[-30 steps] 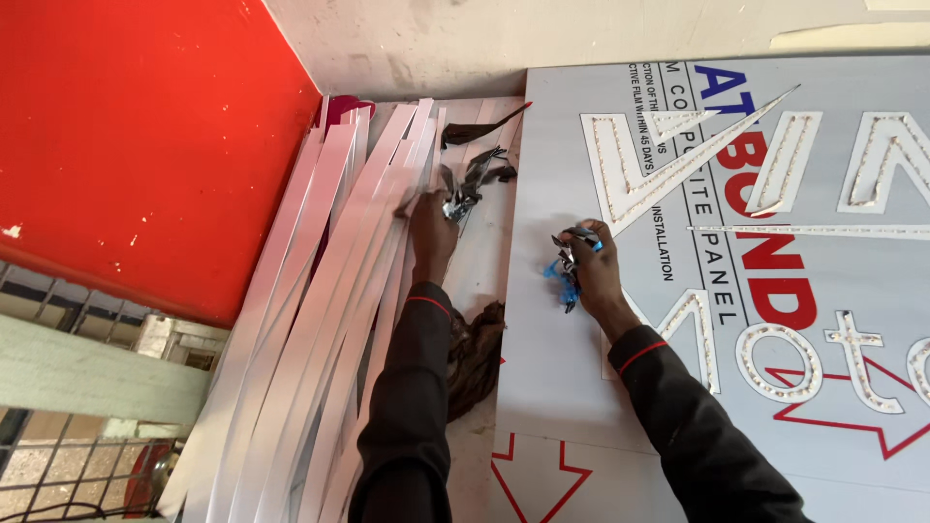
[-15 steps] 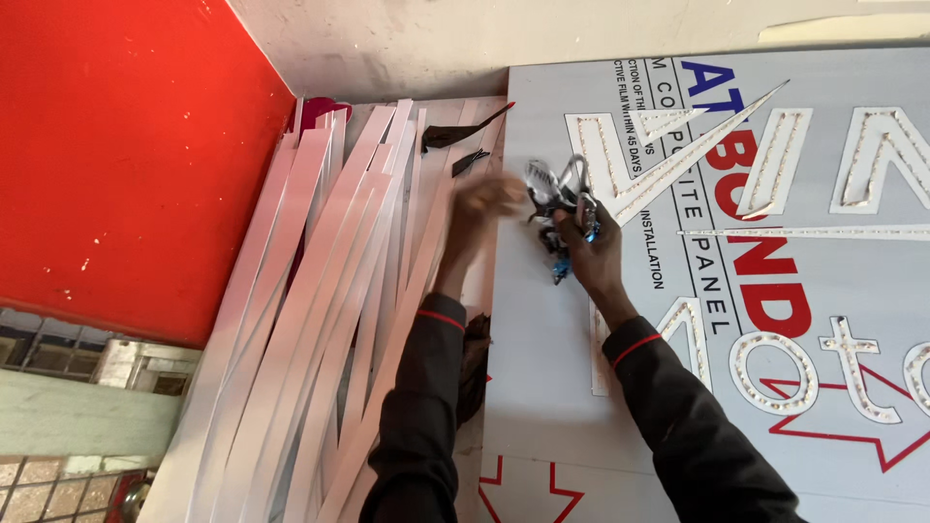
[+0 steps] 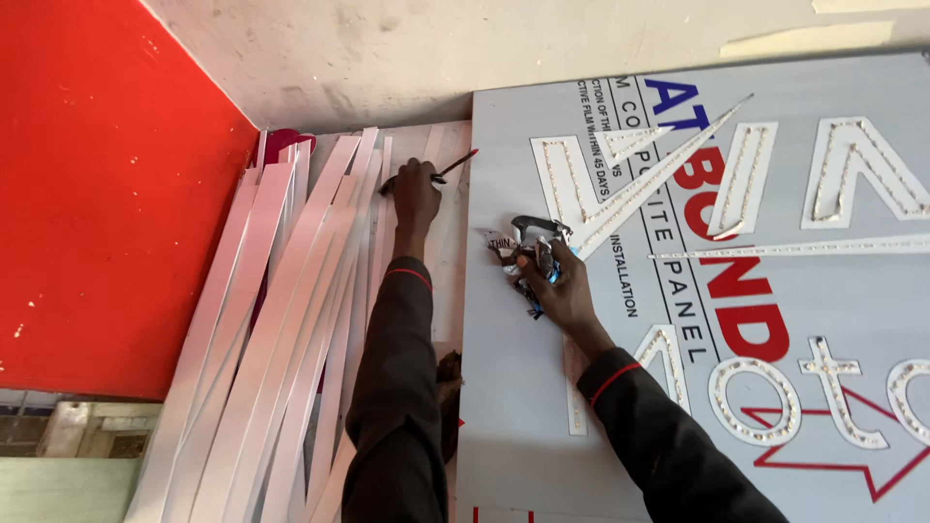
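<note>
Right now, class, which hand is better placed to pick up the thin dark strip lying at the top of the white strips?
Left. The left hand already touches the thin dark strip; the right hand is full of crumpled film scraps.

The left hand (image 3: 417,194) covers the middle of a thin dark strip (image 3: 455,165), the right hand (image 3: 562,286) hides part of the crumpled film (image 3: 523,242), and the grey panel (image 3: 542,407) and white strips (image 3: 281,339) run off the near edge.
</note>
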